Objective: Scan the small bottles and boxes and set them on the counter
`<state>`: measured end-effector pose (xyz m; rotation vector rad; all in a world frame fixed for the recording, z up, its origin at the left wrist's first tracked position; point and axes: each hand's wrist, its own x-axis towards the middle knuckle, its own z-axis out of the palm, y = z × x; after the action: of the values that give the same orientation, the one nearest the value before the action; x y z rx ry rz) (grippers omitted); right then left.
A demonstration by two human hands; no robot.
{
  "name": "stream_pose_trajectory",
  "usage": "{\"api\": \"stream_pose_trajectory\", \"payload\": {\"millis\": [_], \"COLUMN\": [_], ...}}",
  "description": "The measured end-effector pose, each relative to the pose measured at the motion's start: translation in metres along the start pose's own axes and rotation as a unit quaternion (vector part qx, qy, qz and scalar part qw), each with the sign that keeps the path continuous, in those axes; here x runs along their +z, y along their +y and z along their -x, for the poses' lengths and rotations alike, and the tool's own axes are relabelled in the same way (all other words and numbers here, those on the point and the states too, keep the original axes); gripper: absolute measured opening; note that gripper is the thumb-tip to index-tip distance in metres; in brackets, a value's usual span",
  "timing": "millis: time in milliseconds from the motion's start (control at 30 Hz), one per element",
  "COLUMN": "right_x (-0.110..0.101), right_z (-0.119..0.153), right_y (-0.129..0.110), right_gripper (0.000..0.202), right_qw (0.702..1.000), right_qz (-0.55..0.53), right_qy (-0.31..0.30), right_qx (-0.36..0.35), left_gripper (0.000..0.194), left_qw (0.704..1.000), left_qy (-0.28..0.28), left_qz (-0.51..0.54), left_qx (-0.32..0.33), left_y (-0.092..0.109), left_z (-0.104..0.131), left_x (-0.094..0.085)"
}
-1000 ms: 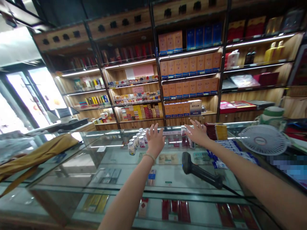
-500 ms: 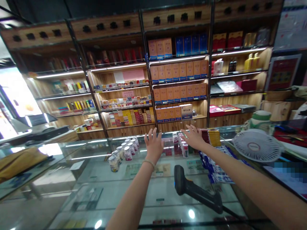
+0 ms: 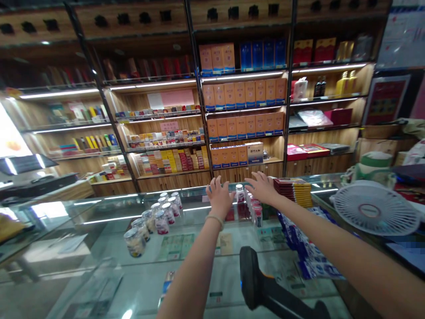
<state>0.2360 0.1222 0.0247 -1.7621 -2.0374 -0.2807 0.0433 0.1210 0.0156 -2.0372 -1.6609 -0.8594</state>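
Above the glass counter [image 3: 195, 226], my left hand [image 3: 219, 196] is raised with its fingers spread and nothing in it; a band circles the wrist. To its right, my right hand [image 3: 262, 188] reaches out with fingers apart, holding nothing. Its fingertips are beside a small white-lidded jar [image 3: 239, 194]; whether they touch cannot be made out. Below that hand runs a row of small red-and-white containers [image 3: 257, 215], partly hidden by it. Left of my left hand stand several similar jars [image 3: 161, 222] in two rows. A black barcode scanner [image 3: 254, 283] lies nearest me.
Blue-and-white packets [image 3: 315, 257] lie under my right forearm, with a stack of yellow-and-red packs [image 3: 294, 191] behind. At the right are a white fan [image 3: 375, 208] and a green-and-white jug [image 3: 375, 166]. Shelves of boxes [image 3: 245, 126] line the back wall.
The view has moved closer to the counter. My hands have drawn slightly nearer each other and remain open. The jars and scanner look larger, with no clear movement of their own.
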Motion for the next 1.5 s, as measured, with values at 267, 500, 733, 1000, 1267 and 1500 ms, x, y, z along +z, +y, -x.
{"api": "stream_pose_trajectory", "payload": {"millis": [267,500,733,1000,1267,1500], "right_x": [0.007,0.019,0.011,-0.005,-0.026,-0.047], "right_z": [-0.029,-0.036,-0.037,-0.02,0.019,0.068], "right_y": [-0.002,-0.008,-0.016,-0.033,-0.05,-0.056], "right_gripper": [0.045,0.04,0.026,0.026,0.025,0.024], "right_qw": [0.999,0.998,0.998,0.998,0.996,0.995], "right_qz": [-0.01,0.002,-0.02,-0.009,-0.007,0.002], "right_qy": [-0.043,-0.067,-0.051,-0.058,-0.064,-0.036], "right_qx": [0.023,0.0,0.013,-0.019,-0.06,-0.096], "left_gripper": [0.056,0.046,0.031,0.027,0.02,0.015], "left_qw": [0.991,0.984,0.984,0.984,0.988,0.989], "left_qy": [-0.115,-0.151,-0.156,-0.155,-0.142,-0.139], "left_qz": [0.056,0.08,0.081,0.086,0.057,0.054], "left_qx": [-0.041,-0.042,-0.038,-0.019,0.013,0.021], "left_y": [0.004,0.007,0.008,-0.002,-0.005,0.006], "left_z": [-0.015,-0.013,-0.015,-0.001,0.04,0.074], "left_x": [0.025,0.042,0.041,0.02,-0.018,-0.049]}}
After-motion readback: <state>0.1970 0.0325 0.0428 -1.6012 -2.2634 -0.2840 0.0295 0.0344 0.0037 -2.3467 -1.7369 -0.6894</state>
